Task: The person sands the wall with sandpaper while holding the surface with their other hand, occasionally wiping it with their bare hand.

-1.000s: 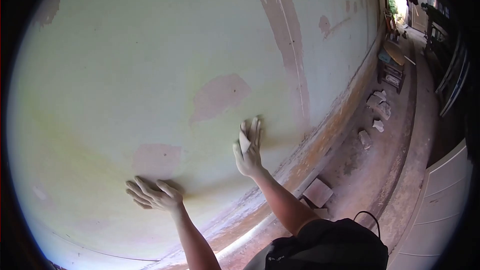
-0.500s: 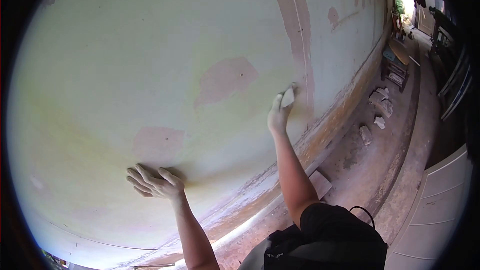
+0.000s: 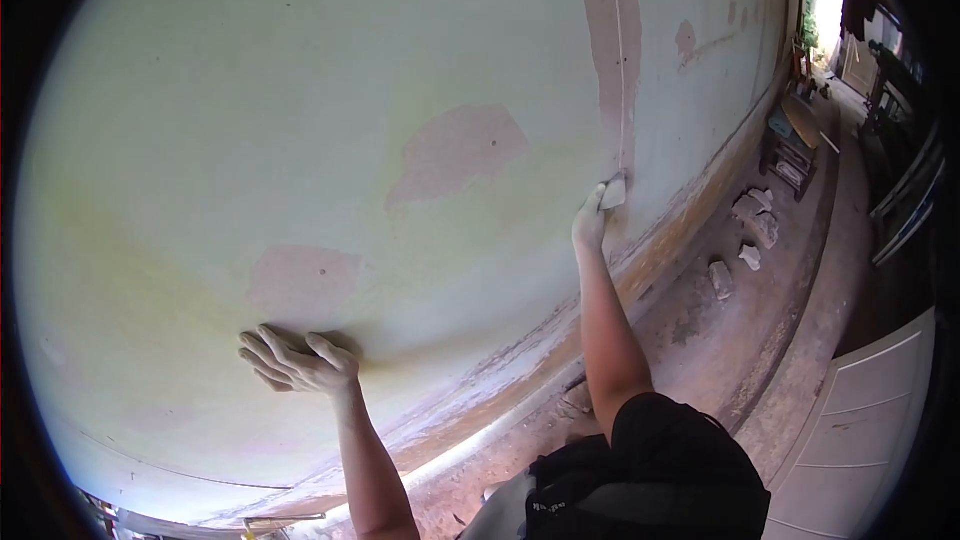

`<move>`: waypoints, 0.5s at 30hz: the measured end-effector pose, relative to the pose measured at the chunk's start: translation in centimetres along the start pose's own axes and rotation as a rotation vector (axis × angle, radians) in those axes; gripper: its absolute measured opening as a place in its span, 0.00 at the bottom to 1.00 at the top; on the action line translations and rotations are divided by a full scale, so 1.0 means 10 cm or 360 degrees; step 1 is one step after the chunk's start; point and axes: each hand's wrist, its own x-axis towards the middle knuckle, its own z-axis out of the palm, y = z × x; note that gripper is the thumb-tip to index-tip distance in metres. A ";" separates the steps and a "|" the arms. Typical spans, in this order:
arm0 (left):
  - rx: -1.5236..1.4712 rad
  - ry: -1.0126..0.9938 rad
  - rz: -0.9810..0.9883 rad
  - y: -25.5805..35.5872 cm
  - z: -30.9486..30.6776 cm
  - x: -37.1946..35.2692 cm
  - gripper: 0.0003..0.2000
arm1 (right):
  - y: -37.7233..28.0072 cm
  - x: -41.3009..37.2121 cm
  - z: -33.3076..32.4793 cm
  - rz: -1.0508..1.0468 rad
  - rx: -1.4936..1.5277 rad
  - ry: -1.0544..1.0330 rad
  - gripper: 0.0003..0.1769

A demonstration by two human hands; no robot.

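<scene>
In the head view, a pale green wall (image 3: 440, 50) with pinkish patches fills most of the picture. My left hand (image 3: 305, 365) rests on it, fingers stretched and spread, holding nothing. Just above those fingers is a pink patch (image 3: 303, 278). Farther right, my right hand (image 3: 590, 225) grips a small, flat, off-white piece (image 3: 614, 194) against the wall. The piece sits at the lower end of a long brownish-pink strip (image 3: 612, 70); its kind cannot be made out. Both hands look coated in pale dust.
Broken whitish chunks (image 3: 756, 220) lie on the concrete floor (image 3: 700, 330) along the wall's base. A small dark rack (image 3: 790, 162) stands farther back. At the lower right is a white panelled board (image 3: 860, 420). Bright daylight enters at the far upper right.
My right hand has moved right with the pale piece, reaching the strip's lower end. My left hand keeps its spread pose on the wall, while the view has shifted slightly.
</scene>
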 end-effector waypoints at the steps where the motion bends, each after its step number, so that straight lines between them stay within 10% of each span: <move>1: 0.0013 -0.0036 -0.0028 0.00 0.00 -0.01 0.34 | -0.13 -0.10 0.16 0.0073 0.0129 0.0200 0.44; 6: -0.0038 -0.0109 0.0319 0.03 -0.05 -0.05 0.34 | -1.40 -1.46 0.93 -0.0487 -0.0265 -0.0036 0.47; 10: -0.0010 -0.0340 0.0512 -0.10 -0.13 -0.13 0.31 | -0.93 -1.79 0.94 -0.1217 -0.0907 -0.0389 0.40; 12: -0.0016 -0.0416 0.0541 -0.19 -0.11 -0.13 0.30 | -0.92 -1.44 0.76 -0.0634 -0.0788 -0.0438 0.40; 15: -0.0016 -0.0365 0.0570 -0.25 -0.04 -0.18 0.29 | -0.91 -0.94 0.46 -0.0646 -0.0535 -0.0114 0.42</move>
